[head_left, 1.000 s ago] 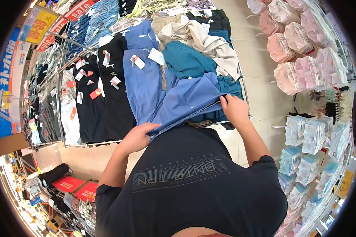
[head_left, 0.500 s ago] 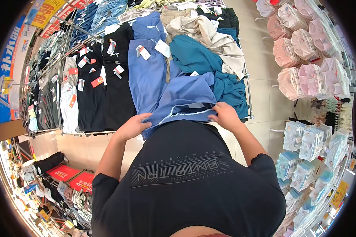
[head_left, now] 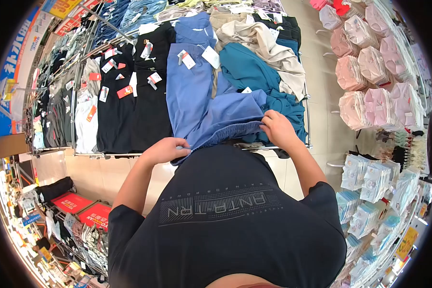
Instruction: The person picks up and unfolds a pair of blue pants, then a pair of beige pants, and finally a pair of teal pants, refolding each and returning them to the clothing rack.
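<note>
A pair of blue trousers (head_left: 233, 109) lies across the front of the clothes table, its gathered elastic waistband toward my body. My left hand (head_left: 168, 150) pinches the left end of this waistband. At the other end, the fingers of my right hand (head_left: 277, 127) are closed on the band, which stretches between both hands. Folded blue trousers (head_left: 189, 84) with a white tag lie just beyond, on the left. Crumpled teal trousers (head_left: 248, 65) are heaped beyond my right hand, and beige trousers (head_left: 269, 45) spread out above them.
Black trousers (head_left: 151, 105) with tags and white garments (head_left: 87, 129) lie left on the table. A metal rail (head_left: 306, 115) edges its right side. Past the tiled aisle (head_left: 317, 86), packs of pink underwear (head_left: 353, 110) hang on hooks. Red panels (head_left: 95, 215) stand at lower left.
The waistband opening, which showed its inside and a pale strip, is now turned so that the ribbed elastic faces up. My right hand has risen slightly. The view has shifted a little.
</note>
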{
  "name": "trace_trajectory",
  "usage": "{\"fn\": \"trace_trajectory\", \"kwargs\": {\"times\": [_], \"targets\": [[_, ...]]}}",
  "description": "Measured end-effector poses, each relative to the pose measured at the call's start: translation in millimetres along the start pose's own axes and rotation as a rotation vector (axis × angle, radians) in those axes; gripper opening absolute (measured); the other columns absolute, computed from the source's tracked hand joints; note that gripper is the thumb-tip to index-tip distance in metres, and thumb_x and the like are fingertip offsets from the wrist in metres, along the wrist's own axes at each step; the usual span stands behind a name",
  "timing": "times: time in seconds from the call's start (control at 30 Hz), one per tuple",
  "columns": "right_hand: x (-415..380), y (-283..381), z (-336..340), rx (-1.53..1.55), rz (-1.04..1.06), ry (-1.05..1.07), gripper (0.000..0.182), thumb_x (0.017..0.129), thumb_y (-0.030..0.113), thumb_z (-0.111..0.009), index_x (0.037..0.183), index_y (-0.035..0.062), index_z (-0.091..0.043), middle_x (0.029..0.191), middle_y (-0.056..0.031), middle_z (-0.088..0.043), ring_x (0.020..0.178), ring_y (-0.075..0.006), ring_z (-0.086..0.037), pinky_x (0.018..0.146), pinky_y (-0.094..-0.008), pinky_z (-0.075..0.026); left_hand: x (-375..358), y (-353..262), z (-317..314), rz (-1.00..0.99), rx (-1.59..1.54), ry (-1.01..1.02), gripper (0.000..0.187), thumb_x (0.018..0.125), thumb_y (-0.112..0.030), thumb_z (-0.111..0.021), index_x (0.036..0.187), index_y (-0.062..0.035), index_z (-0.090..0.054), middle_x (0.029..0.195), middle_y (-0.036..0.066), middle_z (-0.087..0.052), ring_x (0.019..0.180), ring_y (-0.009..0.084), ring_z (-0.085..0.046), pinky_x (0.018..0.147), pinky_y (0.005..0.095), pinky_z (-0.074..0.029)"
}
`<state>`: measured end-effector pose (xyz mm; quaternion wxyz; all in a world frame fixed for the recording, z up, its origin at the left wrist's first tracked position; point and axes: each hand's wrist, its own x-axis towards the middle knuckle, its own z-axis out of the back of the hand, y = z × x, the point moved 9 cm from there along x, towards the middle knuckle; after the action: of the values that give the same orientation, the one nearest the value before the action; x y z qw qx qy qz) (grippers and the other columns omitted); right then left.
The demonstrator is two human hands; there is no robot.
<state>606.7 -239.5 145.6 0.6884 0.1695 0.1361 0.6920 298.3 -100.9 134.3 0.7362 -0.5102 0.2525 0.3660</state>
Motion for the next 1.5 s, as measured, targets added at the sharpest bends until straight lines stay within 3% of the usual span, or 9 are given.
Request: {"fn": "trace_trajectory", "kwargs": {"times": [0.37, 0.5, 0.6, 0.77, 0.87, 1.07, 1.23, 1.43, 1.5], "targets": [[61.5, 54.4, 86.4, -0.021, -0.035, -0.155, 0.018, 0.088, 0.020, -0.072, 0.091, 0.0047, -0.062, 0.094, -0.0124, -0.070, 0.087, -0.0331, -0.066, 0.077, -0.0420, -0.052, -32.7, 24.1, 114.4, -0.275, 0.173, -0.653, 0.012, 0.083, -0.006, -0.066, 0.079, 0.0001, -0.057, 0.102, 0.017, -0.073, 0.115, 0.0364, -0.064, 0.090, 0.0439, -0.053], [79.7, 47.4, 96.6, 0.278, -0.291, -0.197, 0.027, 0.090, 0.025, -0.073, 0.087, 0.0020, -0.059, 0.072, -0.0099, -0.063, 0.062, -0.0210, -0.059, 0.059, -0.0349, -0.046, -30.9, 39.6, 104.0, -0.535, -0.079, -0.471, 0.014, 0.079, -0.004, -0.063, 0.073, 0.0008, -0.052, 0.111, 0.015, -0.073, 0.089, 0.0218, -0.065, 0.078, 0.0356, -0.050], [101.4, 66.1, 122.4, 0.400, -0.344, -0.282, 0.027, 0.092, 0.026, -0.071, 0.085, 0.0027, -0.058, 0.067, -0.0040, -0.058, 0.061, -0.0105, -0.053, 0.057, -0.0298, -0.043, -15.1, 65.4, 64.8, -0.294, -0.398, 0.058, 0.008, 0.079, 0.000, -0.060, 0.080, -0.0031, -0.052, 0.104, 0.003, -0.065, 0.081, 0.0062, -0.049, 0.073, 0.0228, -0.044], [144.7, 97.6, 127.7, 0.299, -0.261, -0.352, 0.031, 0.093, 0.031, -0.069, 0.093, 0.0024, -0.057, 0.073, -0.0128, -0.061, 0.069, -0.0250, -0.061, 0.065, -0.0367, -0.048, -18.0, 50.4, 49.2, -0.350, -0.445, 0.197, 0.044, 0.090, -0.010, -0.062, 0.133, 0.0004, -0.058, 0.122, 0.006, -0.065, 0.110, 0.0134, -0.058, 0.096, 0.0281, -0.046], [171.8, 122.3, 126.8, 0.232, -0.176, -0.409, 0.034, 0.094, 0.033, -0.070, 0.098, 0.0024, -0.056, 0.079, -0.0166, -0.062, 0.074, -0.0330, -0.063, 0.069, -0.0401, -0.049, -12.8, 53.4, 48.1, -0.260, -0.138, 0.268, 0.080, 0.096, -0.065, -0.055, 0.143, -0.0006, -0.051, 0.136, 0.017, -0.062, 0.126, 0.0239, -0.057, 0.107, 0.0344, -0.041], [204.2, 149.9, 132.2, 0.060, -0.161, -0.476, 0.040, 0.094, 0.040, -0.070, 0.100, 0.0033, -0.055, 0.079, -0.0197, -0.066, 0.079, -0.0422, -0.066, 0.069, -0.0484, -0.050, 11.6, 67.5, 54.7, -0.183, -0.061, 0.116, 0.055, 0.095, -0.045, -0.068, 0.124, 0.0026, -0.066, 0.113, 0.016, -0.073, 0.103, 0.0285, -0.070, 0.092, 0.0379, -0.053], [193.0, 200.0, 90.1, 0.083, -0.335, -0.421, 0.035, 0.093, 0.036, -0.073, 0.102, 0.0052, -0.060, 0.095, -0.0156, -0.069, 0.082, -0.0330, -0.069, 0.069, -0.0435, -0.053, -8.7, 75.4, 84.2, -0.222, -1.124, 0.158, 0.044, 0.101, -0.032, -0.062, 0.128, 0.0027, -0.062, 0.120, 0.015, -0.070, 0.108, 0.0243, -0.070, 0.098, 0.0376, -0.054], [169.7, 335.4, -31.4, 0.302, 0.466, -0.375, 0.034, 0.091, 0.034, -0.072, 0.108, 0.0059, -0.063, 0.103, -0.0179, -0.069, 0.093, -0.0344, -0.068, 0.080, -0.0444, -0.054, -21.2, 71.4, 99.2, -0.341, -1.421, 0.107, 0.051, 0.101, -0.044, -0.061, 0.129, -0.0014, -0.059, 0.123, 0.012, -0.067, 0.109, 0.0220, -0.067, 0.097, 0.0375, -0.053], [172.0, 340.1, -56.9, 0.431, 0.352, -0.060, 0.039, 0.092, 0.034, -0.072, 0.118, 0.0061, -0.063, 0.114, -0.0185, -0.068, 0.102, -0.0364, -0.066, 0.088, -0.0451, -0.052, -15.8, 94.4, 109.0, -0.255, -1.159, -0.070, 0.043, 0.098, -0.034, -0.068, 0.126, -0.0017, -0.061, 0.119, 0.011, -0.069, 0.106, 0.0221, -0.068, 0.094, 0.0372, -0.054]]}}
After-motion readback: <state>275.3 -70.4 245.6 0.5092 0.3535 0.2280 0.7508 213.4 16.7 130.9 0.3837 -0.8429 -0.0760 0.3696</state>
